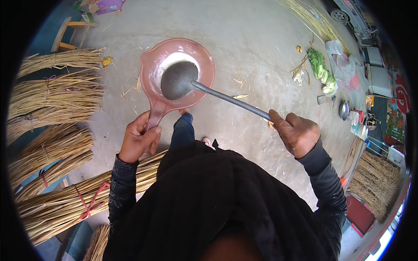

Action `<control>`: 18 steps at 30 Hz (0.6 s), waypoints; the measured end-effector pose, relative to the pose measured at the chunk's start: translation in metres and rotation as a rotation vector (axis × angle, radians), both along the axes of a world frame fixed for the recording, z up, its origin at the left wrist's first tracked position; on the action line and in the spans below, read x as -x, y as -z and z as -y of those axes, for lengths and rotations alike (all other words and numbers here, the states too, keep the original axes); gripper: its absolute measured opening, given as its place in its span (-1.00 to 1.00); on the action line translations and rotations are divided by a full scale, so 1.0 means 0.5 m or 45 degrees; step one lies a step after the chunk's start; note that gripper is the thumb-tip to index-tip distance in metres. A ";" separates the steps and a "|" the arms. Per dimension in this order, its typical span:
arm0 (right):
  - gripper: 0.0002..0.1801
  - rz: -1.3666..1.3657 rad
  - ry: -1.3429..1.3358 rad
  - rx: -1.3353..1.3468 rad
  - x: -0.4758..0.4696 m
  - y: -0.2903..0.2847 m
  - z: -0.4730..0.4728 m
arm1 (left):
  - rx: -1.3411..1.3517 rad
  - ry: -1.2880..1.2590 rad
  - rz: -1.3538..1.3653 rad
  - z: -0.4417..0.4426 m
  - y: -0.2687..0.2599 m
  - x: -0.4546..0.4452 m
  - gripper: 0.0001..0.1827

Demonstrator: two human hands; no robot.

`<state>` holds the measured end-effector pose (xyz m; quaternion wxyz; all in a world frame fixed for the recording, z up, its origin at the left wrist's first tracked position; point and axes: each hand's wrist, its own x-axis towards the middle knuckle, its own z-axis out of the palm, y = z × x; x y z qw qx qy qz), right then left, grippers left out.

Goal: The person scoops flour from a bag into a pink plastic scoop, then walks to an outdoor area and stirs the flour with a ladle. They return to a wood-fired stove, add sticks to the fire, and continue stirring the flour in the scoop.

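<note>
My left hand (139, 138) grips the handle of a pinkish plastic water scoop (205, 62), its thumb lying along the handle. White residue, possibly flour, coats the inside of the scoop. In the scoop's mouth rests the dark metal bowl of a long-handled ladle (179, 80), which hides much of the bottom. My right hand (295, 132) is closed around the far end of the ladle's shaft, forefinger stretched along it. Both hands are held out in front of my dark clothing, above the concrete floor.
Tied bundles of dry stalks (58, 94) lie along the left, one bound with red ribbon (88, 204). A wooden stool (70, 34) stands behind them. To the right are leafy cabbages (321, 70), plastic bags (346, 71), a metal bowl (344, 110) and a straw pile (374, 184).
</note>
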<state>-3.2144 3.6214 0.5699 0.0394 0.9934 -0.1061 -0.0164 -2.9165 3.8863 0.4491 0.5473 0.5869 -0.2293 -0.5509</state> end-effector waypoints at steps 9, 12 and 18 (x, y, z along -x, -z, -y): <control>-0.51 0.085 0.056 0.002 -0.079 -0.021 0.083 | -0.024 0.025 0.014 0.051 -0.012 -0.088 -0.52; -0.58 0.123 0.162 -0.218 -0.109 0.021 0.063 | -0.017 0.009 -0.002 0.058 -0.024 -0.103 -0.50; -0.36 0.050 -0.172 0.137 -0.154 0.020 0.132 | -0.039 -0.050 0.109 0.064 -0.041 -0.149 -0.50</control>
